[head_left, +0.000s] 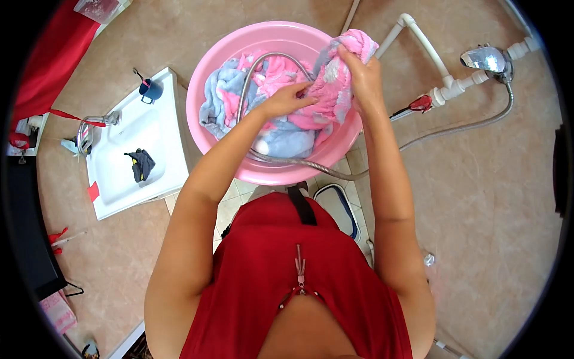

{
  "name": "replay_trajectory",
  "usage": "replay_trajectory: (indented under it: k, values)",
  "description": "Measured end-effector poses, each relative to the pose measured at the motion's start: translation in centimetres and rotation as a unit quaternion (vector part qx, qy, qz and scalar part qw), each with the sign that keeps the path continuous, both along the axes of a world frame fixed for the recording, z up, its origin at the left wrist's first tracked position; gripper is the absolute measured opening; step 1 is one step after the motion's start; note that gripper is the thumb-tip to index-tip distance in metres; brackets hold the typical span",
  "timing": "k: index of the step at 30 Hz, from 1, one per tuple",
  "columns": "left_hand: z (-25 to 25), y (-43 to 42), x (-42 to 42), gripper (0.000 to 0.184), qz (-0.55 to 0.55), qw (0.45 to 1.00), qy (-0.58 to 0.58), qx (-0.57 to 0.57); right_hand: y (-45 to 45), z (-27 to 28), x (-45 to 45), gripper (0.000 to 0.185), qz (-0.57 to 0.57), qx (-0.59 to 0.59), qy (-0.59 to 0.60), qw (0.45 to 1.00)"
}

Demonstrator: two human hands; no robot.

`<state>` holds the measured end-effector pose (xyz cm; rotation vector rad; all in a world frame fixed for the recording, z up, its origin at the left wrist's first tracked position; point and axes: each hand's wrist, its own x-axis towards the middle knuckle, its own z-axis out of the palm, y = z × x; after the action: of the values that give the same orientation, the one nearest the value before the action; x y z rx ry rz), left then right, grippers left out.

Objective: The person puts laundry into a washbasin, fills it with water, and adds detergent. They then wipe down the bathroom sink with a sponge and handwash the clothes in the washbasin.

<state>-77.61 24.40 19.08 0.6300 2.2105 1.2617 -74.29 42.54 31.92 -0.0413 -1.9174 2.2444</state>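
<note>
A big pink basin (200,122) holds a wet-looking heap of fluffy pink and pale blue cloth (224,90). My right hand (365,76) is closed around a bunched part of this cloth, raised above the basin's right side. At the left of that bunch, my left hand (287,100) has its fingers closed on the pink folds; its fingertips are partly hidden. A flexible metal shower hose (244,90) loops over the heap, and its end is hidden near the bunch.
To the left, a white sink (128,173) holds a dark cloth (140,165) and a blue cup (150,91). White pipes (424,48) and a chrome mixer tap (484,60) are on the right wall. The hose crosses beneath my right forearm. A blue-rimmed container (353,224) stands below the basin.
</note>
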Motion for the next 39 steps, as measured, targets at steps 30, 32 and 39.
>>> replay_trajectory:
  k: [30,32,39]
  values:
    - [1.4,5.7,-1.4,0.040,0.377,0.899,0.224,-0.017,-3.3,-16.4,-0.8,0.049,-0.040,-0.182,-0.343,0.921]
    - [3.5,7.2,2.4,0.038,0.312,0.920,0.234,-0.035,-3.1,-15.2,-1.0,0.048,-0.025,-0.222,-0.356,0.908]
    - [0.3,3.9,-1.7,0.036,0.351,0.904,0.242,-0.012,-3.1,-9.5,-0.2,0.046,0.037,-0.274,-0.288,0.917]
